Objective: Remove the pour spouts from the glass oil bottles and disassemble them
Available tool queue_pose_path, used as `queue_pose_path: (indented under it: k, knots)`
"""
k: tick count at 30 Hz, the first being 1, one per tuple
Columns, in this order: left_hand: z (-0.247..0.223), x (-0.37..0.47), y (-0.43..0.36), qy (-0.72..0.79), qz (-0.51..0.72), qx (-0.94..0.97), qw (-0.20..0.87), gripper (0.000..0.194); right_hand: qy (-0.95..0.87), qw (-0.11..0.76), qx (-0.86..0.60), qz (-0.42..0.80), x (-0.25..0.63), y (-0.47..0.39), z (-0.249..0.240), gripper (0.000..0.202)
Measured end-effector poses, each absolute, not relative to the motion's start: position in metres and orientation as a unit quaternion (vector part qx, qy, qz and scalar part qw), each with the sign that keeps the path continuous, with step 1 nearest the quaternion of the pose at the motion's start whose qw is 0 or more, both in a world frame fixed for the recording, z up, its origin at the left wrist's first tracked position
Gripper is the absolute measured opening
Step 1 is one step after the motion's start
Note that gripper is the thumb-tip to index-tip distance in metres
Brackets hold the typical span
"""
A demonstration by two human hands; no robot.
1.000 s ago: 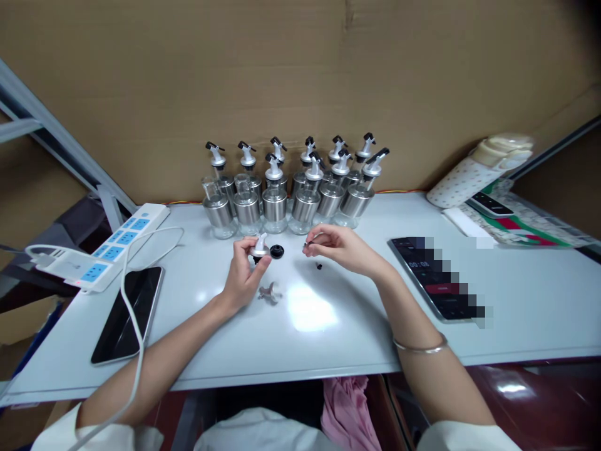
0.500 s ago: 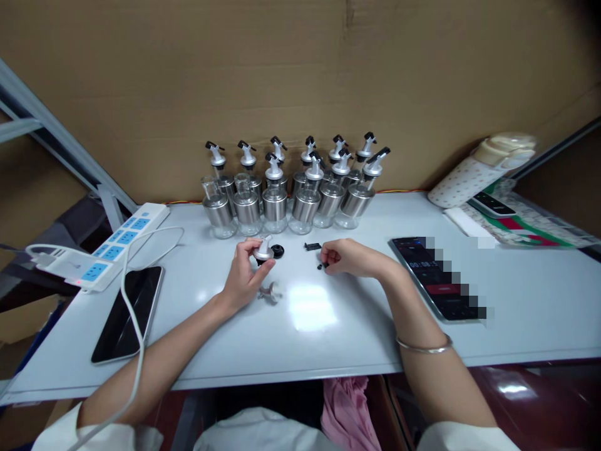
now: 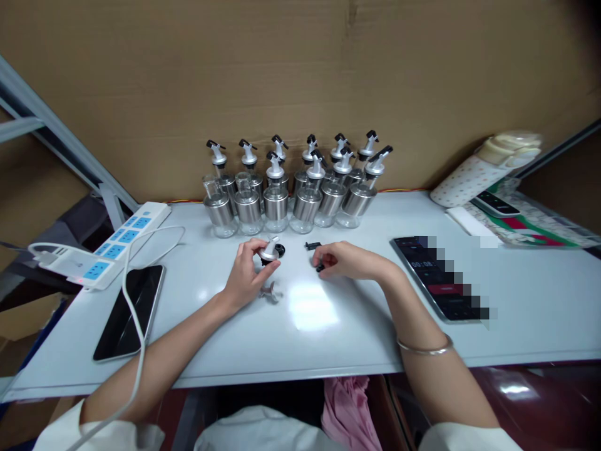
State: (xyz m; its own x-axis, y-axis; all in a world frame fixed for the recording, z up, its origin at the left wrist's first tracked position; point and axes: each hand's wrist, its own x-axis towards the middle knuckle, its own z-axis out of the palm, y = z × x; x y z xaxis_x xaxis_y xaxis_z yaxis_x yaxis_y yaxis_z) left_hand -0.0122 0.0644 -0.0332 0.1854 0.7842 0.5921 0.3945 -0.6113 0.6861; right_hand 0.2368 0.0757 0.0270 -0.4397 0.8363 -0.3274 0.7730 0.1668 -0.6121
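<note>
My left hand grips a silver pourer spout between thumb and fingers, just above the table. A round black part lies partly hidden behind that spout. Below the hand, a second silver pourer piece rests on its side on the tabletop. My right hand is pinched down at the table on small black pieces, partly covered by the fingers. A black lever piece lies just beyond the right fingertips.
Several glass bottles with steel sleeves stand along the back, most topped with pourers. At left are a power strip, a cable and a tablet. At right lie a phone and a leaning dotted flask.
My right hand has shifted slightly left and closed over the small black pieces. My left hand, with the pourer spout, has moved a little to the right.
</note>
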Motion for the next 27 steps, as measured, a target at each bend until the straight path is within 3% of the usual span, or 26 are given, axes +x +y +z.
queue_pose_path:
  k: [9,14,19,27]
  knots:
    - [-0.018,-0.009,0.062,0.377,0.498,0.773,0.108,0.042,-0.725,0.324,-0.454,0.404,0.211,0.062,0.043,0.022]
    - [-0.014,-0.007,0.059,0.353,0.501,0.789,0.027,0.047,-0.749,0.327,-0.408,0.407,0.184,0.053,0.037,0.014]
    - [-0.014,-0.006,0.058,0.361,0.500,0.787,-0.003,0.044,-0.737,0.339,-0.395,0.432,0.177,0.052,0.026,0.020]
    - [-0.013,-0.008,0.060,0.326,0.465,0.823,-0.011,0.038,-0.674,0.449,-0.373,0.453,0.177,0.055,0.020,0.023]
